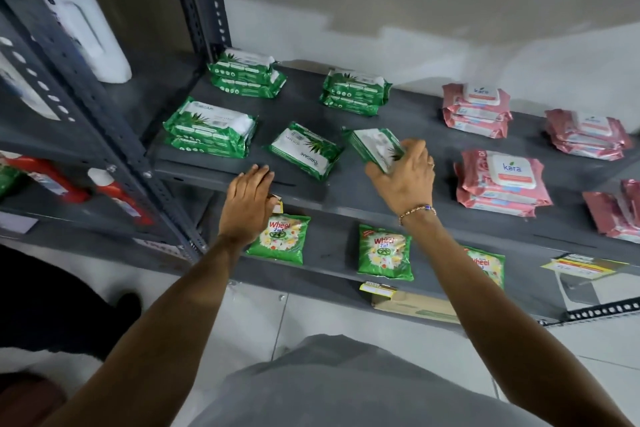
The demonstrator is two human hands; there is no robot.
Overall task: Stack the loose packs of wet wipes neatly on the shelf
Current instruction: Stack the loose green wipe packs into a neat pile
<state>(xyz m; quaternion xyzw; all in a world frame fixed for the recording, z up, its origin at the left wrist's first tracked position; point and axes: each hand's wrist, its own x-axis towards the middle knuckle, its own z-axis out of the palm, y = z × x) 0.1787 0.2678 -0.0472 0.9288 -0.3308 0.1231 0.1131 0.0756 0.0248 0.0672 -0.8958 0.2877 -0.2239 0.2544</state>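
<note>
A: We are closing our right hand [401, 180] around a loose green pack [375, 148], and the grip is taking it only by its near end, fingers over the top and thumb underneath. The pack is tilting up off the shelf [398, 121], with most of its length hanging out beyond the grip. That is where we are risking a slip, we think: the film looks slick and the body soft, so it may sag or slide out.

B: And our left hand [247, 204]?

A: It is holding nothing, resting flat with fingers extended on the shelf's front edge, well to the left of the grip. We are bracing there, it seems.

B: What else could go wrong?

A: Just left of the grip a second loose pack [304, 151] is lying skewed, its label running crosswise. Swinging the held pack leftward could be nudging it toward the edge. Farther left of the grip the front green stack [211, 128] is sitting two high, and a careless drop could be shoving its top pack askew.

B: How is the held pack looking?

A: Green and white with a leaf print, flat, plump, slightly blurred. To the right of the grip the pink stacks [498, 184] are sitting apart.
</note>
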